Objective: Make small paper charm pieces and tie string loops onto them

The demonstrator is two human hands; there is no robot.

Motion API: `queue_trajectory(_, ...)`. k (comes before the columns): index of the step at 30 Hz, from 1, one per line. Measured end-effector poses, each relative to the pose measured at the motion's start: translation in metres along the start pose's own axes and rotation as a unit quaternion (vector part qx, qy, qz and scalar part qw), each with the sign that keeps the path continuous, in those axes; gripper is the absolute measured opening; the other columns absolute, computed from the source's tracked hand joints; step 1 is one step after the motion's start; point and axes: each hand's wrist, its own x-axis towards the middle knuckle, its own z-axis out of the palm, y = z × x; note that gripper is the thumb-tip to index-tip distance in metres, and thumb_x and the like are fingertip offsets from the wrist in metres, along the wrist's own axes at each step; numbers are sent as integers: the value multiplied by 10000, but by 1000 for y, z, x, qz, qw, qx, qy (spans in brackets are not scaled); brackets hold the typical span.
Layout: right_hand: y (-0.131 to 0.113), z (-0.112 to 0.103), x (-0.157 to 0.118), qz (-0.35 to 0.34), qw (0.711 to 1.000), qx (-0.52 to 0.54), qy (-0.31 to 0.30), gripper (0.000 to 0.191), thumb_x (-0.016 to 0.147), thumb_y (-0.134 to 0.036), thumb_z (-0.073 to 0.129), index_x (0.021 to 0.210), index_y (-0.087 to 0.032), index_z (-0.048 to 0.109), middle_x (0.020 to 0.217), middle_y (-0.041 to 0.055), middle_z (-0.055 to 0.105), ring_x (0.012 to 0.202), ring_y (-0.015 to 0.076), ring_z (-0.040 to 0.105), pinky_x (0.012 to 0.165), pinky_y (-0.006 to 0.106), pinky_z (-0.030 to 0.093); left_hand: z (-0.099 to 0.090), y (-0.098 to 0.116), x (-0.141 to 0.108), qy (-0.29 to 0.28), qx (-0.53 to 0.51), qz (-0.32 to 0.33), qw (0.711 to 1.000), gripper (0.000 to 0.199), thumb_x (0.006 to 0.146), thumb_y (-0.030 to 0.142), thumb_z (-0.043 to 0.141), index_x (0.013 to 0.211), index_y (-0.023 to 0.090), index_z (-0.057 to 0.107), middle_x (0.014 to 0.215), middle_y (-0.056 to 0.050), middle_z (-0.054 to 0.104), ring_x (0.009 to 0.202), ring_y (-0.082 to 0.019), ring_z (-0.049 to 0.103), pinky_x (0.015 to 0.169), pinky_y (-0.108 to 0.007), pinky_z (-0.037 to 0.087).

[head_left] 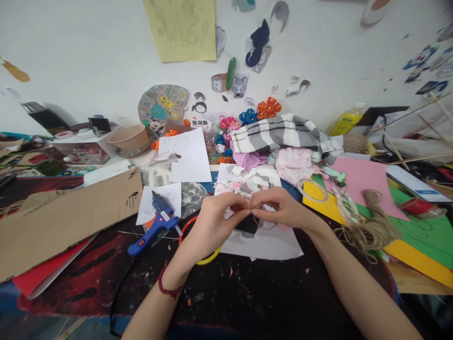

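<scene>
My left hand (221,219) and my right hand (278,208) meet fingertip to fingertip above the middle of the table. Both are closed in a pinch on a thin brown piece of twine (260,206), which loops around the right fingers. Much of it is hidden by my fingers. Below them lie a white paper sheet (262,246) and a small black piece (247,225). Fabric scraps (247,182) are heaped just beyond. Partly behind my left hand is a ring with orange and yellow parts (211,256).
A blue glue gun (155,226) with a lit red light rests left of my hands, its cord trailing to the front. Cardboard (71,222) covers the left side. On the right are a twine bundle (371,226), a tape roll (313,190) and coloured sheets (364,182). Checked cloth (283,134) lies behind.
</scene>
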Motion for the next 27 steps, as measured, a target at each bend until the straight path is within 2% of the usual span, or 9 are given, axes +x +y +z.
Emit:
queue_trajectory(6, 1, 2, -1, -32, 998, 9, 55, 151, 886, -259, 618, 766, -194, 682, 659, -21, 616, 618, 89, 513, 613, 242, 405, -3, 4, 2, 7, -6, -19, 1000, 66, 860, 171, 641, 890, 181, 699, 805, -5, 717, 713, -114, 638, 707, -247, 502)
queue_trajectory(10, -1, 1, -1, -36, 997, -8, 64, 148, 884, -265, 612, 771, -194, 677, 662, -12, 619, 628, 101, 526, 612, 253, 411, -5, 5, 2, 3, -11, -32, 999, 106, 866, 174, 631, 939, 189, 706, 828, -7, 725, 728, -117, 644, 713, -245, 506)
queue_trajectory(18, -1, 4, 0, -46, 996, -27, 67, 161, 889, -270, 595, 769, -197, 674, 659, -12, 621, 620, 102, 518, 606, 258, 416, 0, 1, 1, 19, 7, -33, 999, 64, 844, 206, 673, 893, 184, 706, 757, -3, 709, 673, -116, 627, 664, -239, 501)
queue_trajectory(23, -3, 6, 0, -53, 994, -55, 82, 150, 884, -218, 586, 772, -187, 682, 695, 9, 651, 659, 118, 555, 665, 284, 445, 0, 1, 2, 13, 9, -20, 1000, 39, 851, 161, 648, 875, 168, 678, 762, 4, 687, 684, -99, 609, 674, -224, 486)
queue_trajectory(27, -4, 6, -1, -60, 993, -66, 76, 150, 898, -243, 585, 816, -186, 697, 761, 33, 683, 703, 133, 582, 688, 294, 464, 0, 0, 3, 19, 24, 2, 1000, 65, 852, 122, 620, 885, 167, 653, 777, 9, 666, 707, -99, 596, 686, -228, 480)
